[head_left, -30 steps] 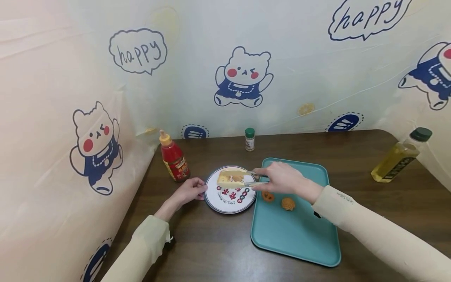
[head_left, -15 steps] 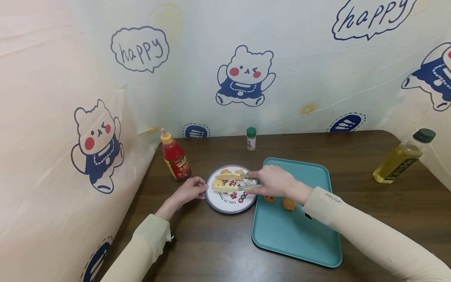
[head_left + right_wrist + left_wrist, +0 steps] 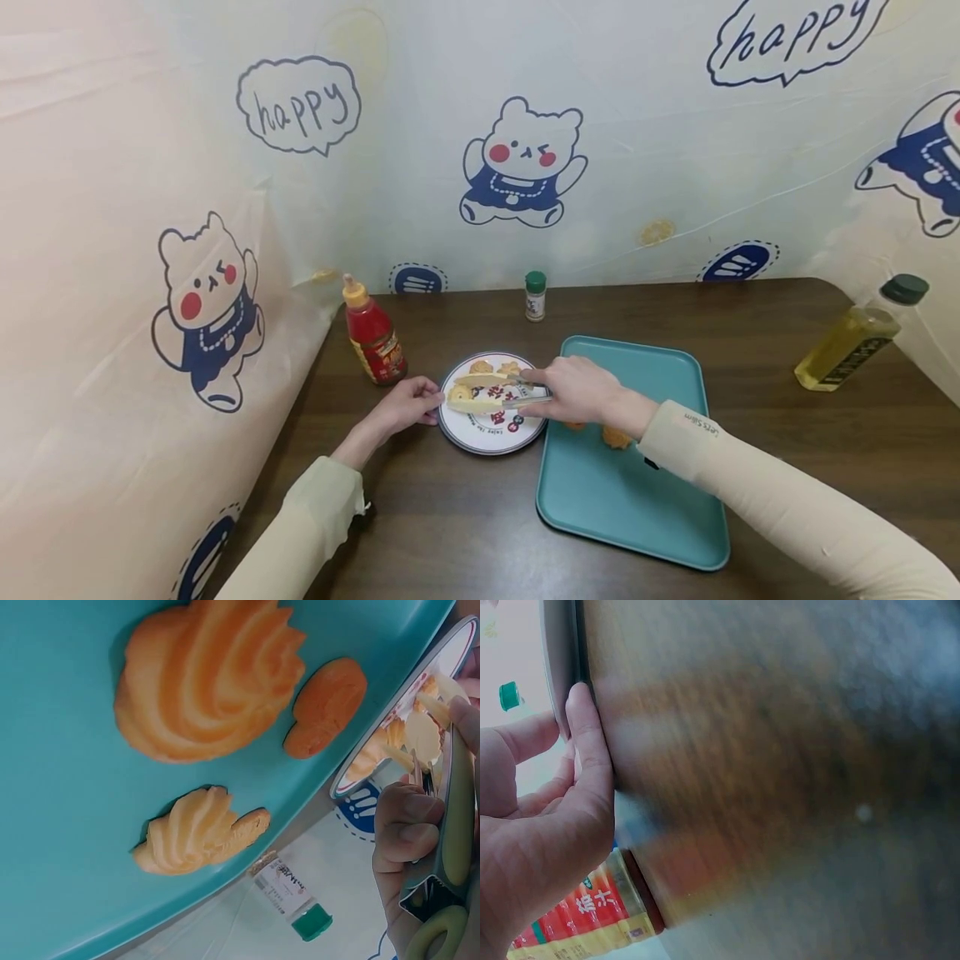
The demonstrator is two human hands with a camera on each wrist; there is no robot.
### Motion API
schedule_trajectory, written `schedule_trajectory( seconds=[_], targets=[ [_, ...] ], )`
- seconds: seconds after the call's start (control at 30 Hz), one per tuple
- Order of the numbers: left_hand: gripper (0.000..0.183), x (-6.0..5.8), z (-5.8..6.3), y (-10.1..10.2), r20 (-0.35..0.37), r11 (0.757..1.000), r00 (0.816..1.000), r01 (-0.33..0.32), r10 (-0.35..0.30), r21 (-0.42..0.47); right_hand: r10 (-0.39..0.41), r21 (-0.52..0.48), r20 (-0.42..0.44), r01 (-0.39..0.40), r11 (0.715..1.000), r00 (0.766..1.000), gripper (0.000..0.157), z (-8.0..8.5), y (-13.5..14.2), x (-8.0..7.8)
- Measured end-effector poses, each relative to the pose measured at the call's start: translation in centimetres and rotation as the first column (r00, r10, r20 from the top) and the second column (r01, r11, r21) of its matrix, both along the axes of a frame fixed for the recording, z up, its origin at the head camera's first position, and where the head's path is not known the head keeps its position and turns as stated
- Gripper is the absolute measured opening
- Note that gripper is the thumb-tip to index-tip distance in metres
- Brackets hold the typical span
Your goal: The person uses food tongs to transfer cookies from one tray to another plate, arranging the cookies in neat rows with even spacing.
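My left hand [image 3: 408, 402] pinches the left rim of a round white plate [image 3: 468, 435] with red printing and a dark edge, thumb above and fingers below in the left wrist view. Over the plate, my right hand [image 3: 581, 387] holds a pair of tongs [image 3: 477, 407] with pale yellow tips and, in the right wrist view, green handles [image 3: 456, 817]. The tips stand apart on either side of a yellowish cookie [image 3: 460, 392] on the plate. Behind them lie two more cookies, one golden [image 3: 481, 367] and another beside it [image 3: 509, 368].
A teal tray [image 3: 630, 508] on the right bears several cookies, including a large ridged one [image 3: 210, 682], partly hidden by my right arm in the head view. A red sauce bottle [image 3: 375, 342], a green-capped shaker [image 3: 535, 297] and an oil bottle [image 3: 847, 346] stand around.
The tongs have come down and slightly left on the plate. Their tips have spread, leaving the cookie they held on the plate. My left hand has stayed at the rim.
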State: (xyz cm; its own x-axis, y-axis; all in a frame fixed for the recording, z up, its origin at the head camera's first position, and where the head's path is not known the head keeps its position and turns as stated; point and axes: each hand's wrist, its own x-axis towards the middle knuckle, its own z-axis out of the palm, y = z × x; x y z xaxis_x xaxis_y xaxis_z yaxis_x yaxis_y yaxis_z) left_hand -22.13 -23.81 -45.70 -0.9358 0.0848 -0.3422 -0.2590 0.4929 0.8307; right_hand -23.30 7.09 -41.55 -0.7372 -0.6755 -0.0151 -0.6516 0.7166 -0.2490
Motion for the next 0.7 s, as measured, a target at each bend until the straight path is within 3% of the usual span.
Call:
schedule_trajectory(
  seconds=[0.47,0.7],
  targets=[
    [0.023,0.02,-0.1,0.14,0.002,1.0,1.0,0.0,0.0,0.0,-0.024,-0.019,-0.011,0.024,1.0,1.0,0.069,-0.42,0.03,0.04],
    [0.023,-0.07,-0.13,0.01,0.006,1.0,1.0,0.0,0.0,-0.01,-0.039,-0.036,-0.028,0.038,0.999,0.999,0.073,0.32,0.35,0.27]
  ],
)
